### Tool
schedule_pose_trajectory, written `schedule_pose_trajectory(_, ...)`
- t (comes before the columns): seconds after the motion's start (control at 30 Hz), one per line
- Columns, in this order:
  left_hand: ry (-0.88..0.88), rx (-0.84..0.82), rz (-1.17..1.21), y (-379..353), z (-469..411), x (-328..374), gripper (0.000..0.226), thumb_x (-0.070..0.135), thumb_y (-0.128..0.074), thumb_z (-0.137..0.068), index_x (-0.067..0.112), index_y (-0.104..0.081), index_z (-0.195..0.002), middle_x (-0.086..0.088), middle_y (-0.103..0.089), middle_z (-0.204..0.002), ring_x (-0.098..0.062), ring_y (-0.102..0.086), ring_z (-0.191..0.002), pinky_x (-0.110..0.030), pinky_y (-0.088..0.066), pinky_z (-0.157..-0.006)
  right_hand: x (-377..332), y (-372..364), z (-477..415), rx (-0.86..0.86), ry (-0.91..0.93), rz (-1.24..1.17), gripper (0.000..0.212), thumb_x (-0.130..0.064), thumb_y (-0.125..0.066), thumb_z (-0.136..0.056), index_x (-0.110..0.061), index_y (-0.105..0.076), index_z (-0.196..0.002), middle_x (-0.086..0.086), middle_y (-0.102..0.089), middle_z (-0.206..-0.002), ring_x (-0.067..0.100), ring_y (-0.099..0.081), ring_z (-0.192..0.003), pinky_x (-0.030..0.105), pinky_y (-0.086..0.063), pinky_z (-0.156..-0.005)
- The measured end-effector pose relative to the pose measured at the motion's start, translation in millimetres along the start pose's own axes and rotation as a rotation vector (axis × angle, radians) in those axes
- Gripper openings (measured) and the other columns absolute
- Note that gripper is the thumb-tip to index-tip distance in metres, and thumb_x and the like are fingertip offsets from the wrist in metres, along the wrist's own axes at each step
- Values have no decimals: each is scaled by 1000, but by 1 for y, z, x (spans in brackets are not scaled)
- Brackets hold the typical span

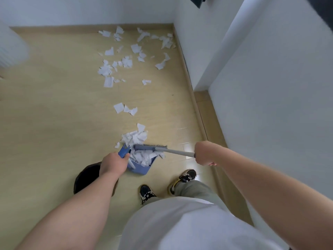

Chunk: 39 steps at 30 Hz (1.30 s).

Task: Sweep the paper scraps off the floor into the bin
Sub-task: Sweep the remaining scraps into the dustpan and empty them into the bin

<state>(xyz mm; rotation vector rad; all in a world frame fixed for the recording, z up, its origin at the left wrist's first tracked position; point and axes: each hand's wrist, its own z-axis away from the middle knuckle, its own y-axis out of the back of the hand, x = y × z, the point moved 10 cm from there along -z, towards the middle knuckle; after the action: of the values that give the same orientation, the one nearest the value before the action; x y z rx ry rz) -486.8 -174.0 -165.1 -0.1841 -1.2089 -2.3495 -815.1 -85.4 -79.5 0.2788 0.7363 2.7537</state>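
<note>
Dustpan (139, 166) before the feet, scraps (142, 156) in it — bin (84, 177) to its left, more paper scraps (126, 56) beyond toward the corner.

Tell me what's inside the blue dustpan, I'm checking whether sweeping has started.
White paper scraps lie piled in the blue dustpan, with the broom head at its mouth. The pan's floor beneath them is covered, so anything underneath cannot be seen.

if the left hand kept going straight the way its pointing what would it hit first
Probably the pile of paper scraps just beyond the blue dustpan that the left hand already grips by its handle. The hand points up and right, across the pan toward the broom head; depth is hard to judge.
</note>
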Motion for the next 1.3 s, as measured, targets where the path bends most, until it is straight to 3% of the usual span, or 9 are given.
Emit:
schedule_pose_trajectory(0.2,4,-9,39,-2,8,-10,45,45,-55,-94,14,-49,-63,-5,-54,-62,-26,-51,-58,-28,-35,-51,26,-4,2,3,-129,-273,27,-7,-41,-90,4,-61,-104,10,-56,-58,20,-45,-35,21,-35,-36)
schedule_pose_trajectory(0.37,-3,-3,43,0,19,-17,45,49,-55,-93,13,-53,-66,-6,-58,-63,-27,-56,-59,-29,-39,-53,22,-19,-6,-2,-146,-515,13,-6,-50,-90,-3,-61,-83,11,-64,-75,22,-54,-55,24,-41,-44)
schedule_pose_trajectory(0.43,-8,19,43,4,24,-19,45,50,-54,-94,14,-55,-67,-5,-59,-63,-25,-56,-58,-28,-37,-51,24,-32,-10,-25,-206,-610,19,-5,-45,-91,4,-62,-96,13,-61,-78,25,-53,-58,25,-38,-45)
schedule_pose_trajectory(0.53,-25,37,28,8,32,-23,46,51,-55,-94,13,-56,-68,-4,-60,-63,-22,-55,-57,-28,-35,-48,32,-54,-14,-32,-315,-907,13,-3,-48,-92,2,-57,-99,11,-56,-79,14,-44,-38,14,-33,-35)
schedule_pose_trajectory(0.73,-52,71,44,16,49,-24,45,52,-54,-94,14,-58,-69,-3,-61,-62,-23,-57,-59,-28,-38,-51,32,-79,-17,-55,-370,-1221,8,-2,-55,-93,2,-57,-99,9,-53,-75,12,-45,-46,11,-37,-33)
schedule_pose_trajectory(0.9,-76,120,54,27,72,-10,46,52,-55,-93,14,-57,-67,-3,-59,-60,-24,-57,-60,-31,-40,-54,32,-79,-20,-28,-295,-1236,8,0,-47,-93,-2,-52,-99,6,-50,-74,13,-44,-54,14,-39,-36)
schedule_pose_trajectory(1.07,-94,209,93,42,107,9,47,52,-57,-92,15,-54,-63,-2,-57,-56,-26,-57,-58,-32,-44,-54,55,-67,-13,-9,-298,-1383,11,2,-48,-91,1,-56,-99,12,-53,-87,15,-43,-53,12,-39,-32)
schedule_pose_trajectory(1.3,-79,339,90,64,169,36,45,50,-60,-91,16,-55,-63,-2,-57,-58,-25,-55,-59,-31,-40,-53,64,-23,6,47,4,-1393,7,0,-51,-91,-5,-50,-96,5,-50,-71,13,-48,-54,20,-44,-42)
